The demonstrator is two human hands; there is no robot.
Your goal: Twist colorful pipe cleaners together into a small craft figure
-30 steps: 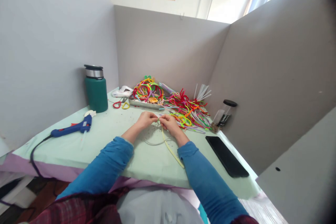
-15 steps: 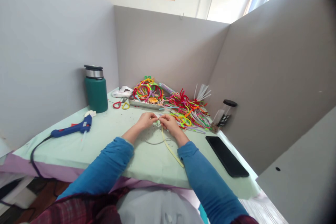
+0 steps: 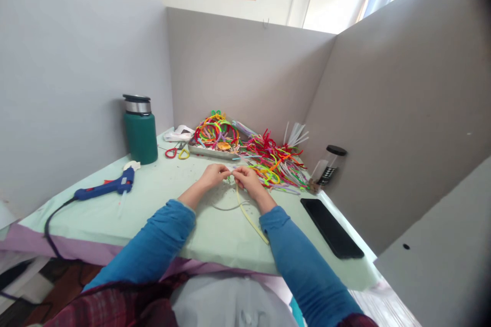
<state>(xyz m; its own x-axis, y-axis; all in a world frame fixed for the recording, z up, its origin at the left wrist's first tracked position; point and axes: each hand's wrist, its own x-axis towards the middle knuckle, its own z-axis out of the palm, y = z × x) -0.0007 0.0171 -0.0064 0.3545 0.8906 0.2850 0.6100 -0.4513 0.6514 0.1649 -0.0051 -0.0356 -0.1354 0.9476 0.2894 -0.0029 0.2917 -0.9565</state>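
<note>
Yellow strip (image 3: 249, 220), pinched in the right hand (image 3: 247, 180), runs toward the front edge of the table (image 3: 215, 245). Left hand (image 3: 214, 175), just beside, pinches narrowly, contents hidden. Phone (image 3: 332, 228) near right edge; glue gun (image 3: 105, 188) well apart, leftward.

Pale yellow strip (image 3: 251, 221) looks soft, matt. Coloured stems (image 3: 274, 156): fuzzy, matt. Tray (image 3: 213, 153): metal, dull sheen. Bottle (image 3: 141, 138): smooth matt green body, shiny metal band (image 3: 138, 108) at the neck. Glue gun (image 3: 103, 190): smooth blue plastic. Phone (image 3: 332, 228): smooth, black. Jar (image 3: 327, 169): clear, plastic or glass, can't tell from here. Bench cover (image 3: 215, 240): smooth, lightly creased, material unclear. Partition panels (image 3: 249, 61): flat, smooth, matt grey. Sleeves (image 3: 161, 240): blue cloth, matt, wrinkled.
</note>
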